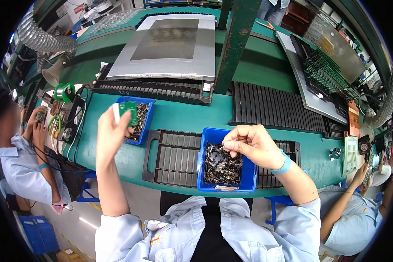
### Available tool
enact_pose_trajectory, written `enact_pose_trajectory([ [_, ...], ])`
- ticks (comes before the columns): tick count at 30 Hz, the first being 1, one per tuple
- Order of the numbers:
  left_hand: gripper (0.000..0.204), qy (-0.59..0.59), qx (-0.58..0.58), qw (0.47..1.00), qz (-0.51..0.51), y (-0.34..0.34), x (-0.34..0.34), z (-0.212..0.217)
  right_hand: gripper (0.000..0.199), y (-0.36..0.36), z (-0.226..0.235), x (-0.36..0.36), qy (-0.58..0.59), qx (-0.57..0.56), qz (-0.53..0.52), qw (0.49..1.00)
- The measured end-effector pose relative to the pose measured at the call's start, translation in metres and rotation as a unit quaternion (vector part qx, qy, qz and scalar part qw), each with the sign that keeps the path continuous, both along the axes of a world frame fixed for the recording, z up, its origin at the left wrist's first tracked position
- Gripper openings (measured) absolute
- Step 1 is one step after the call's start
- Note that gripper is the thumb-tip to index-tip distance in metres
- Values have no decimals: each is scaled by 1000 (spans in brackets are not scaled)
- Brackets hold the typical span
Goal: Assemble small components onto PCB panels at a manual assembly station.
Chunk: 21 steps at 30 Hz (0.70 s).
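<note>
2 blue plastic bins of small metal-legged components sit on the green tabletop (179,115), each within easy reach of a hand. The left hand (111,131) holds a small green circuit board (128,111) upright above the far bin (137,118), its fingers closed around the board's edge, seemingly so the face stays clear. The right hand (251,144) hovers over the near bin (225,161), fingers pinched on 1 thin component (219,148). A black slotted rack (172,161) lies under that bin.
</note>
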<state>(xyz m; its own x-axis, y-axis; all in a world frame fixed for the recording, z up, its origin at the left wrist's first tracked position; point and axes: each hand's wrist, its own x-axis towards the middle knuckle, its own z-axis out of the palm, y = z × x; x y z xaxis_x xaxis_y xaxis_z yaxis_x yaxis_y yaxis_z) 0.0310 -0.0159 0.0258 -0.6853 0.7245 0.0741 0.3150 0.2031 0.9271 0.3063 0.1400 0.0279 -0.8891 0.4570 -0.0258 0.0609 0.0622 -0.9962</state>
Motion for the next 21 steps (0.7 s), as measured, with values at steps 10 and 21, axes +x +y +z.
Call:
enact_pose_trajectory([
  [10, 13, -349, 168, 871, -302, 41, 110, -15, 6, -11, 3, -3, 52, -33, -51, 997],
  [21, 11, -330, 194, 886, -263, 47, 119, -16, 9, -16, -4, -7, 89, -52, -74, 992],
])
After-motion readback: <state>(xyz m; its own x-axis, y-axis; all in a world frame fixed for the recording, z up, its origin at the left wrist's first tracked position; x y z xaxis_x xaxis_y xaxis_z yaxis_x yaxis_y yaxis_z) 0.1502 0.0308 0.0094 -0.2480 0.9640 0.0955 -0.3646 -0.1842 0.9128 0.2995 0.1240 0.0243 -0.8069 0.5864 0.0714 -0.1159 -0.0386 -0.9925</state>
